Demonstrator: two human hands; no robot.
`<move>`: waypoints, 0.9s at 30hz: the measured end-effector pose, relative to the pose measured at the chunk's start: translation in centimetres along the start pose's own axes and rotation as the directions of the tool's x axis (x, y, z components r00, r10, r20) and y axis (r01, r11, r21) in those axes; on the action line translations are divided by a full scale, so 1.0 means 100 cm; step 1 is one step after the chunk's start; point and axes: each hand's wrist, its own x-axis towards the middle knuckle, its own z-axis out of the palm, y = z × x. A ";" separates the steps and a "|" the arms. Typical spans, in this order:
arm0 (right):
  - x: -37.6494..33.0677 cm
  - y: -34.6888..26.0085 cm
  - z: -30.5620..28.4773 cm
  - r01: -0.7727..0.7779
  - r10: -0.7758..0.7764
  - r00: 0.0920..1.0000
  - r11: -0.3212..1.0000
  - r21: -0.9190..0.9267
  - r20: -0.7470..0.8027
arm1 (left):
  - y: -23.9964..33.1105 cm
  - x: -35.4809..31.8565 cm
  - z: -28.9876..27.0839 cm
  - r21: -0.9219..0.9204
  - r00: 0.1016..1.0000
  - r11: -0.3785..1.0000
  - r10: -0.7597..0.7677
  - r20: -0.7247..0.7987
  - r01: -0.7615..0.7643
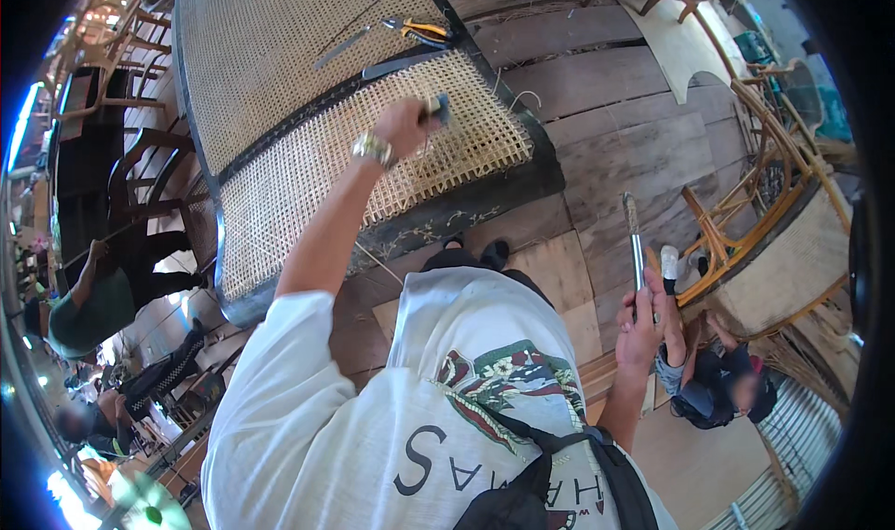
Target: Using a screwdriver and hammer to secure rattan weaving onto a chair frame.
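Over the woven cane panel [308, 171], the left hand [406, 124] is clenched around one small dark tool [436, 109], pressed near the panel's right edge. The right hand [643, 320] grips one long metal blade [634, 236], held upright over the bare wooden floor [615, 129]. Two cane panels lie side by side; one pair of yellow-handled pliers [418, 30] rests on the farther panel [270, 36].

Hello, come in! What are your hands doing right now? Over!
Left hand grips a small dark tool over the woven cane panel. Right hand holds a long metal tool, raised, off the panel. Pliers lie farther up.
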 end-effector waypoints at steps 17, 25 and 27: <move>-0.006 0.003 0.046 0.077 -0.070 0.994 0.994 0.078 -0.079 | -0.177 -0.003 -0.071 0.024 0.766 0.950 -0.236 -0.599 0.311; -0.001 -0.009 0.082 0.146 -0.131 0.985 0.980 -0.138 0.112 | -0.048 -0.112 -0.077 -0.755 0.871 0.654 -0.349 -0.346 -0.038; -0.003 -0.005 0.093 0.077 -0.062 0.988 0.992 -0.104 0.141 | -0.023 -0.131 -0.072 -0.843 0.847 0.510 -0.363 -0.388 -0.168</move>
